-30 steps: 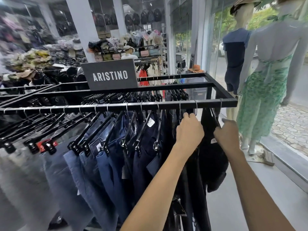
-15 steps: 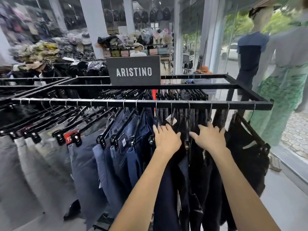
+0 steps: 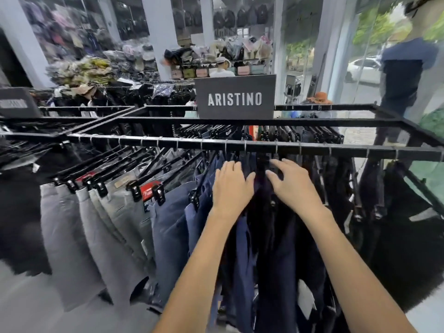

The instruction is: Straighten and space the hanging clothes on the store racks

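Note:
A black metal rack rail (image 3: 168, 142) runs across the view, hung with trousers on black clip hangers. Grey trousers (image 3: 79, 231) hang at the left, blue trousers (image 3: 171, 227) in the middle, and dark navy and black trousers (image 3: 271, 236) under my hands. My left hand (image 3: 231, 186) lies flat on the blue and navy trousers just below the rail, fingers spread. My right hand (image 3: 292, 186) rests close beside it on the dark trousers, fingers spread. A narrow gap of dark cloth shows between the two hands. Neither hand grips a hanger.
A dark sign reading ARISTINO (image 3: 235, 97) stands on the rack's middle bar. More black trousers (image 3: 413, 231) hang at the rack's right end. A mannequin in a navy top (image 3: 406, 68) stands by the window at the right. Shelves of bags and hats (image 3: 216, 58) fill the back.
Both hands have moved left along the rail from the rack's right end and now lie flat on the navy trousers. The view has swung left with them.

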